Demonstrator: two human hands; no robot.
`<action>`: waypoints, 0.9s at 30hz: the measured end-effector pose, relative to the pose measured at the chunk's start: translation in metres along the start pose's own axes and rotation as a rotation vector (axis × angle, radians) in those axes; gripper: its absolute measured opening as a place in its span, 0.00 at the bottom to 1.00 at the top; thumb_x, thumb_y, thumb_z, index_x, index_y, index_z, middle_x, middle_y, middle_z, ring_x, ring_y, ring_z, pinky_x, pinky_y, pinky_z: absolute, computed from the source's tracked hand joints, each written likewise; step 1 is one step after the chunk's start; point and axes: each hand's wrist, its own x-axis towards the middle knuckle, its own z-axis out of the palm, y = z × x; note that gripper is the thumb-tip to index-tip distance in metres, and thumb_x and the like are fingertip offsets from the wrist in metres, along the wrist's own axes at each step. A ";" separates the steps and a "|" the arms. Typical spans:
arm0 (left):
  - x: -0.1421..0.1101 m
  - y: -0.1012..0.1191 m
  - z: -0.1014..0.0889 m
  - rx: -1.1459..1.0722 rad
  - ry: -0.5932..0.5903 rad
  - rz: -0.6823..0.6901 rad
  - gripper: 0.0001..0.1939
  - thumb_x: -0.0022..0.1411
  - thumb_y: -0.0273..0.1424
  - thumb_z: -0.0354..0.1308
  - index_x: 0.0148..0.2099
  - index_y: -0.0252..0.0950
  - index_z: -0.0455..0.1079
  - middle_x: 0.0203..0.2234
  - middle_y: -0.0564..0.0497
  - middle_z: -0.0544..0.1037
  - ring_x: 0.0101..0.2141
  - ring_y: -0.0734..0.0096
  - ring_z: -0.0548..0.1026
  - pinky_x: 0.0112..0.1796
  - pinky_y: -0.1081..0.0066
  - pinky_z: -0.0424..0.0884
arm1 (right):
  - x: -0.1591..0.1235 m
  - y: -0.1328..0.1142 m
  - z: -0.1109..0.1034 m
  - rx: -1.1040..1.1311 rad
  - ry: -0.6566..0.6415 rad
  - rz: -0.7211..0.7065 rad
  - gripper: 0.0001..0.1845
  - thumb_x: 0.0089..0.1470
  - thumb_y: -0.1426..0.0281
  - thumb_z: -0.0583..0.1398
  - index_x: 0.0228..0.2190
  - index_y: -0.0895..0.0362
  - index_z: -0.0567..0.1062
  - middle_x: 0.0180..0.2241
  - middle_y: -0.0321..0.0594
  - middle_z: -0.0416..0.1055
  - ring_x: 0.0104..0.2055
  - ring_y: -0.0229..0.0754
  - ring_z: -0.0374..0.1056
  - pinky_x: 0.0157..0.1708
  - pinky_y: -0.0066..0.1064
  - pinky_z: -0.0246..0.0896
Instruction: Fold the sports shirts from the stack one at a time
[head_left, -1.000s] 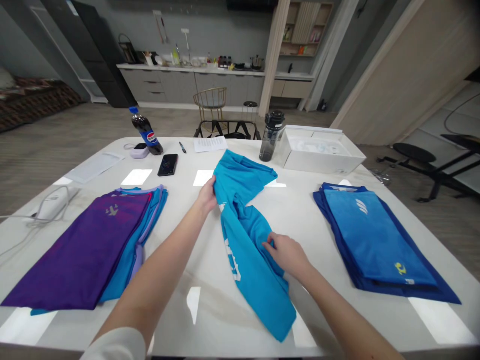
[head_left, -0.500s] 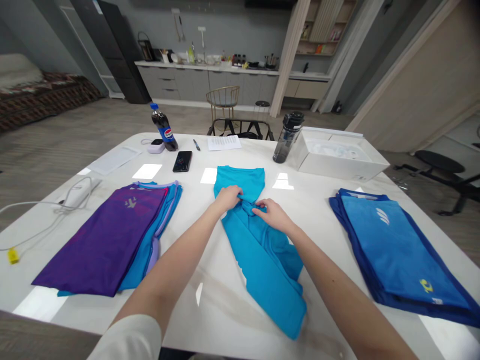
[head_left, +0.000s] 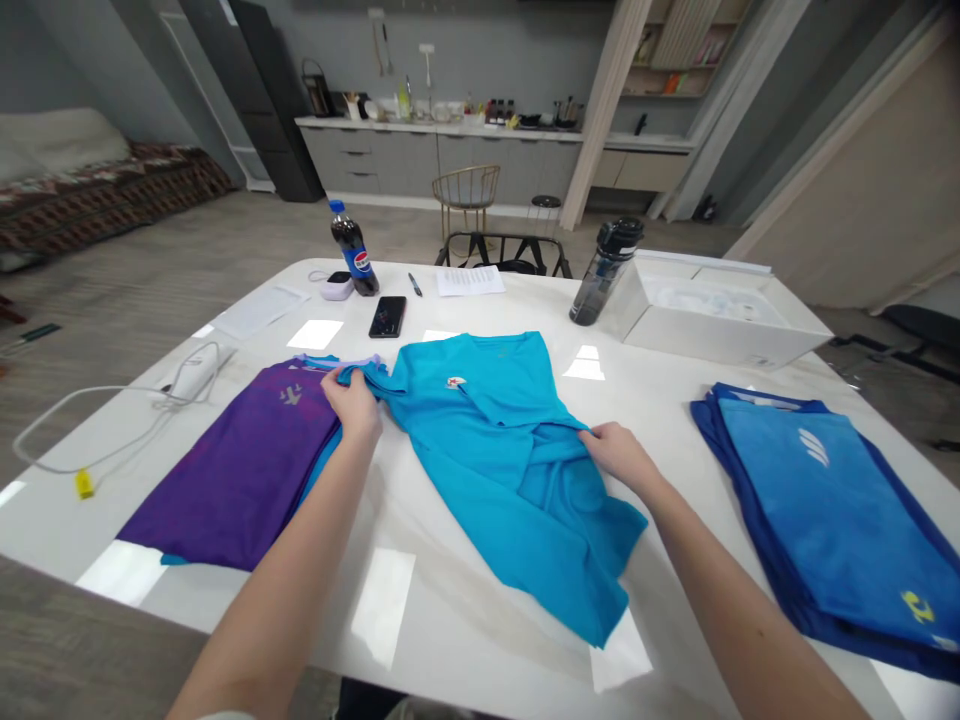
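Two hands are working on one turquoise T-shirt (head_left: pixel 480 440), which lies spread and rumpled on the white worktop (head_left: pixel 450 620), with a small badge (head_left: pixel 455 381) showing on its upper front. The left hand (head_left: pixel 351 405) holds a grip on the shirt's left-hand sleeve edge, fabric pinched between thumb and fingers, just above a purple garment stack (head_left: pixel 232 470). The right hand (head_left: pixel 619 455) has a clenched grip on a fold at the shirt's right-hand side. Nearest the shirt on its left, the purple stack lies touching the pinched sleeve; on its right, a blue garment stack (head_left: pixel 825 510) lies apart from it. Beyond the shirt stand a black smartphone (head_left: pixel 387 316), a pen (head_left: pixel 415 284), a paper sheet (head_left: pixel 470 281), a Pepsi bottle (head_left: pixel 352 250), a dark water bottle (head_left: pixel 604 270) and an open white box (head_left: pixel 720 315). Left of the purple stack lies a white corded appliance (head_left: pixel 196 372) with a yellow plug (head_left: pixel 84 485). Farthest from the shirt, past a gold chair (head_left: pixel 466 195), runs a grey kitchen cabinet run (head_left: pixel 442 160).
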 end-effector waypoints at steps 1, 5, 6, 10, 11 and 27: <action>-0.006 0.001 -0.008 0.101 0.024 0.096 0.25 0.65 0.29 0.52 0.63 0.34 0.58 0.57 0.38 0.68 0.59 0.57 0.68 0.60 0.56 0.65 | -0.003 0.005 -0.004 -0.018 0.016 -0.017 0.16 0.60 0.58 0.58 0.32 0.56 0.79 0.26 0.44 0.75 0.30 0.48 0.70 0.29 0.33 0.55; -0.043 0.019 -0.005 0.387 -0.406 0.543 0.21 0.66 0.25 0.51 0.60 0.39 0.67 0.57 0.41 0.70 0.59 0.55 0.69 0.59 0.58 0.66 | -0.008 -0.022 -0.007 0.102 0.164 -0.390 0.24 0.59 0.60 0.61 0.55 0.55 0.73 0.47 0.48 0.75 0.47 0.50 0.72 0.44 0.36 0.64; -0.051 0.024 0.002 0.453 -0.559 0.590 0.20 0.68 0.25 0.49 0.58 0.40 0.69 0.56 0.43 0.72 0.55 0.56 0.72 0.56 0.60 0.69 | -0.007 -0.039 -0.003 0.142 0.162 -0.494 0.23 0.61 0.58 0.60 0.55 0.54 0.73 0.49 0.48 0.74 0.50 0.49 0.71 0.48 0.36 0.64; -0.058 0.032 0.039 0.720 -0.772 0.643 0.18 0.71 0.29 0.46 0.58 0.38 0.70 0.54 0.42 0.74 0.51 0.58 0.75 0.53 0.62 0.70 | 0.007 -0.111 0.024 0.032 0.154 -0.581 0.29 0.62 0.49 0.59 0.55 0.55 0.74 0.52 0.49 0.73 0.54 0.52 0.69 0.53 0.39 0.63; -0.055 0.031 0.046 0.774 -0.767 0.668 0.19 0.72 0.29 0.45 0.59 0.37 0.70 0.54 0.41 0.74 0.53 0.57 0.74 0.55 0.60 0.68 | 0.012 -0.125 0.031 -0.042 0.143 -0.556 0.28 0.62 0.49 0.59 0.54 0.56 0.74 0.52 0.50 0.73 0.53 0.53 0.69 0.52 0.39 0.64; -0.013 -0.001 0.101 0.825 -0.794 0.688 0.32 0.75 0.46 0.38 0.73 0.35 0.56 0.71 0.40 0.56 0.69 0.43 0.53 0.65 0.44 0.52 | 0.115 0.082 -0.058 0.441 0.655 0.141 0.19 0.62 0.60 0.54 0.43 0.61 0.76 0.28 0.43 0.74 0.32 0.47 0.70 0.34 0.37 0.66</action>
